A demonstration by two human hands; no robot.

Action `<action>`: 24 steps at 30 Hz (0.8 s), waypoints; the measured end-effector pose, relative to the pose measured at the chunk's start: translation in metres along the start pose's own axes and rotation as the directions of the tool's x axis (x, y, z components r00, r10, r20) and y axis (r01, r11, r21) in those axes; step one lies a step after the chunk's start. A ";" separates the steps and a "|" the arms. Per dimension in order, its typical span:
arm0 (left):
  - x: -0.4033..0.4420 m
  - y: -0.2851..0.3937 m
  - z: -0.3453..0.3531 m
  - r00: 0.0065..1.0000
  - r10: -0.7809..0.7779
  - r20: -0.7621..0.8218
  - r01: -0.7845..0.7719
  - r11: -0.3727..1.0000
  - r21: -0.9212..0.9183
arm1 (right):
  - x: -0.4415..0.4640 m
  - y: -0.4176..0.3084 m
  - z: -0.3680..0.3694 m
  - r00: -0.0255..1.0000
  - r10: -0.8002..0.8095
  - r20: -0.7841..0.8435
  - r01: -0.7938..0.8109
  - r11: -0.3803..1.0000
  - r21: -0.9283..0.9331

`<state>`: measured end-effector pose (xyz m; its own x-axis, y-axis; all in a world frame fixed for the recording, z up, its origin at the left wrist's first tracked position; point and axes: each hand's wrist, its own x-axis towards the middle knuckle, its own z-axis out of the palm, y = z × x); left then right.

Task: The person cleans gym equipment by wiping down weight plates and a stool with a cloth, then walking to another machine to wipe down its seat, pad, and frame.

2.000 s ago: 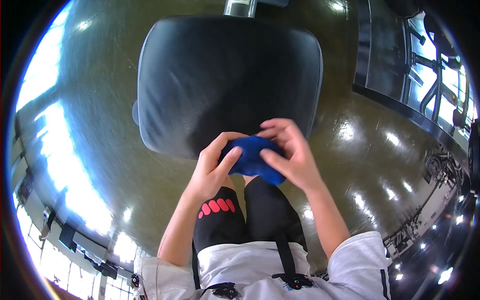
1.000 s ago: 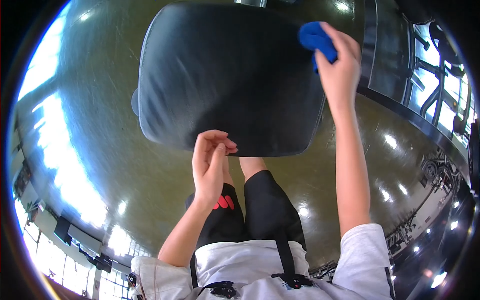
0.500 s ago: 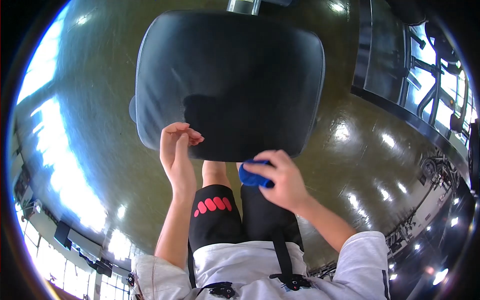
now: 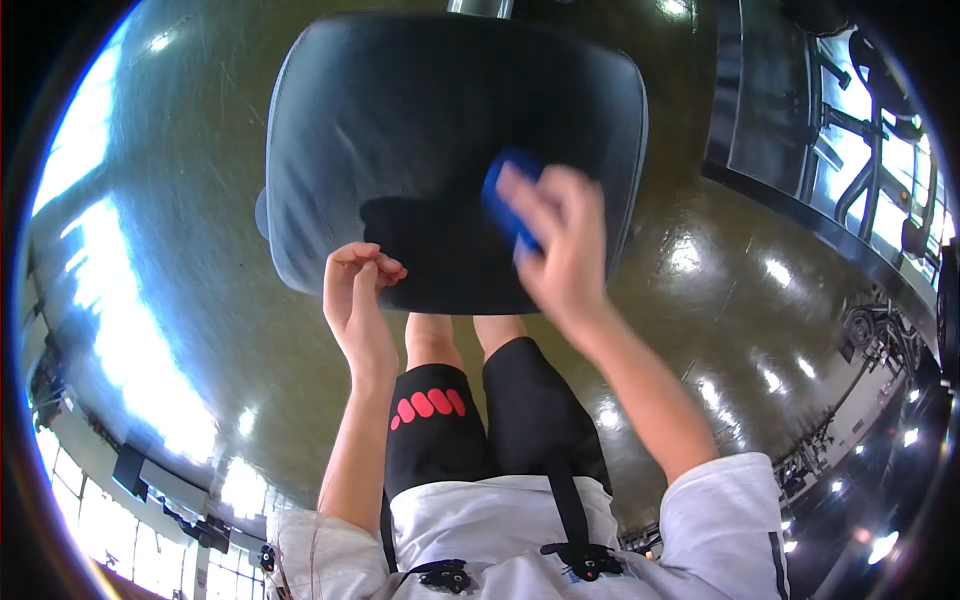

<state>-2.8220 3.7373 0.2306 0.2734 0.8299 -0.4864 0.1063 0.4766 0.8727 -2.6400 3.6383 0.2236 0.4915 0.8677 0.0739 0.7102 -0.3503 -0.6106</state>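
A black padded seat with rounded corners fills the upper middle. My right hand, slightly blurred, grips a bunched blue cloth over the right half of the pad; whether the cloth touches the surface is hard to tell. Near the pad's lower left edge is my left hand, its fingers loosely curled and apart, with nothing in them. A dark shadow falls on the pad between the two hands.
A metal post stands at the pad's far edge. Shiny floor surrounds the pad. Gym equipment stands at the upper right, beside a dark raised edge. My legs are just below the pad.
My right hand has carried the blue cloth from near my lap up over the pad; a second ago it was at the far right corner. My left hand has stayed nearly still since the last frame.
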 end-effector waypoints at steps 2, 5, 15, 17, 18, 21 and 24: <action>0.001 0.001 -0.001 1.000 -0.005 -0.011 0.005 1.000 0.006 | -0.062 -0.020 0.004 0.973 -0.073 0.218 0.053 0.994 0.097; 0.004 0.004 -0.003 0.999 0.026 0.029 -0.028 0.998 0.054 | -0.106 -0.031 0.000 0.882 -0.022 0.471 -0.108 0.963 0.247; 0.022 -0.003 0.003 0.962 0.268 0.054 -0.270 0.902 0.337 | 0.073 0.040 -0.035 0.959 0.039 -0.280 0.008 0.986 0.166; 0.018 -0.004 0.003 0.980 0.195 0.045 -0.200 0.948 0.247 | 0.093 0.065 -0.015 0.957 0.063 -0.284 -0.043 0.996 0.075; 0.016 -0.006 0.002 0.979 0.196 0.046 -0.202 0.954 0.222 | 0.091 0.067 -0.004 0.957 0.069 -0.280 -0.060 0.997 0.040; 0.012 -0.011 0.000 0.979 0.199 0.045 -0.204 0.957 0.206 | 0.040 0.030 0.005 0.986 0.051 -0.158 -0.047 0.998 0.028; 0.012 -0.011 0.001 0.964 0.258 0.063 -0.265 0.914 0.307 | -0.050 -0.007 0.008 0.995 -0.012 0.101 0.000 0.992 0.124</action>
<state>-2.8189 3.7419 0.2157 0.3513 0.9047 -0.2412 0.3186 0.1267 0.9394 -2.6733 3.6002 0.2181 0.4289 0.9034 0.0011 0.6421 -0.3040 -0.7037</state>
